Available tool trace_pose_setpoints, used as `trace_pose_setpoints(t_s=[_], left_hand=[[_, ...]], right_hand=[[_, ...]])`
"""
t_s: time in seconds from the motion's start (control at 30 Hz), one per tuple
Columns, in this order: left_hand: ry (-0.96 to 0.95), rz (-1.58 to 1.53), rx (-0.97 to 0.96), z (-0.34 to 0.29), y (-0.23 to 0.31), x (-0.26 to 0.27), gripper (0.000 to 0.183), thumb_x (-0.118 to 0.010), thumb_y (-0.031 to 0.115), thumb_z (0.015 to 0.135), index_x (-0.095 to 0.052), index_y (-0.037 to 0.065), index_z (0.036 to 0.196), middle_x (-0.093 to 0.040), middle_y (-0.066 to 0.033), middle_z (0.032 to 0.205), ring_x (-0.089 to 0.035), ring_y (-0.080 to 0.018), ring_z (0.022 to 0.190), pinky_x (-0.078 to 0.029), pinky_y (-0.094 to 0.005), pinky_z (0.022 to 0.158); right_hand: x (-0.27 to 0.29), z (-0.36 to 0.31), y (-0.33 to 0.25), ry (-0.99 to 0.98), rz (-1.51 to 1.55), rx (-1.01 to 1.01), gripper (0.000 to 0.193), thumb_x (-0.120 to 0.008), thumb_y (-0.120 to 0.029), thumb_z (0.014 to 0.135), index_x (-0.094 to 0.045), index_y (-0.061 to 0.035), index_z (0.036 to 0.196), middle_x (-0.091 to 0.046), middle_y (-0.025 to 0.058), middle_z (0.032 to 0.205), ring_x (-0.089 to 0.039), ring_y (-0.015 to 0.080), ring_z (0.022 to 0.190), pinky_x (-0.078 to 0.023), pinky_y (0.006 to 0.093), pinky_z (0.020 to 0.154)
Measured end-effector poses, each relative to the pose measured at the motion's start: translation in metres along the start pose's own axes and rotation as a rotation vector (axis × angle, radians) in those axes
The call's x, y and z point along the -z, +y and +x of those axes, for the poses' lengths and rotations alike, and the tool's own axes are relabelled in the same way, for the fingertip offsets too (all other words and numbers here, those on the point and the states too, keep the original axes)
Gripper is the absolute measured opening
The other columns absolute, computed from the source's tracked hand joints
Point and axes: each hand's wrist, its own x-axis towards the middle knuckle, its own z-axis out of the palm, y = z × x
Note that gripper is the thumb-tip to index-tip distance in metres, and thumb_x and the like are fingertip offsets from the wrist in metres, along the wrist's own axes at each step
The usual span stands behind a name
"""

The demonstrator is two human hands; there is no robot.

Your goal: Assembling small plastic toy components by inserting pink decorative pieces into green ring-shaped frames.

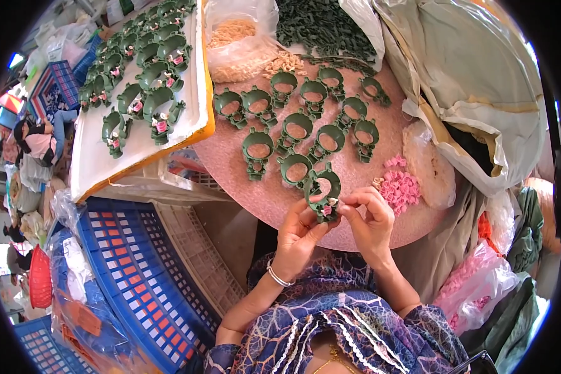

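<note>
Near the table's front edge, my left hand (pixel 299 236) is closed around the lower end of a green plastic ring-shaped ornament (pixel 334 182). A small pink rose (pixel 326 210) and a whitish bit sit on that ornament's base. My right hand (pixel 372 226) is at the ornament's right side, thumb and fingers pinched beside the rose; what they pinch is too small to make out. Just beyond lie several similar green ring ornaments (pixel 257 147) without roses. A heap of loose pink roses (pixel 399 189) rests to the right of my right hand.
On the round pink table (pixel 230 181) are a clear bag of pale small pieces (pixel 232 34) and a pile of dark green parts (pixel 327 28). A white tray (pixel 187 118) at left holds several rose-trimmed ornaments. A blue basket (pixel 137 268) stands below; a cloth sack (pixel 474 81) is at right.
</note>
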Motion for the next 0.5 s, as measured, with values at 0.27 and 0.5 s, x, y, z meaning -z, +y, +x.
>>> trace_pose_setpoints(t_s=[0.27, 0.5], left_hand=[[0.085, 0.452, -0.186, -0.008, -0.012, -0.001, 0.041, -0.061, -0.008, 0.091, -0.053, 0.002, 0.13, -0.061, -0.0068, 0.118, -0.061, -0.0131, 0.105, -0.05, -0.0285, 0.091], [0.103, 0.46, -0.204, -0.005, -0.008, -0.006, 0.044, -0.058, -0.009, 0.092, -0.048, 0.002, 0.134, -0.06, -0.0114, 0.126, -0.061, -0.0176, 0.11, -0.049, -0.0304, 0.096]], right_hand=[[-0.005, -0.003, -0.016, 0.023, 0.185, -0.328, 0.007, -0.073, 0.002, 0.083, -0.067, 0.0017, 0.086, -0.065, 0.0015, 0.079, -0.055, 0.0046, 0.072, -0.043, 0.0198, 0.06], [0.002, -0.005, -0.02, 0.08, -0.103, 0.057, 0.016, -0.078, 0.003, 0.076, -0.068, -0.0018, 0.088, -0.067, 0.008, 0.083, -0.065, 0.0161, 0.073, -0.051, 0.027, 0.065]])
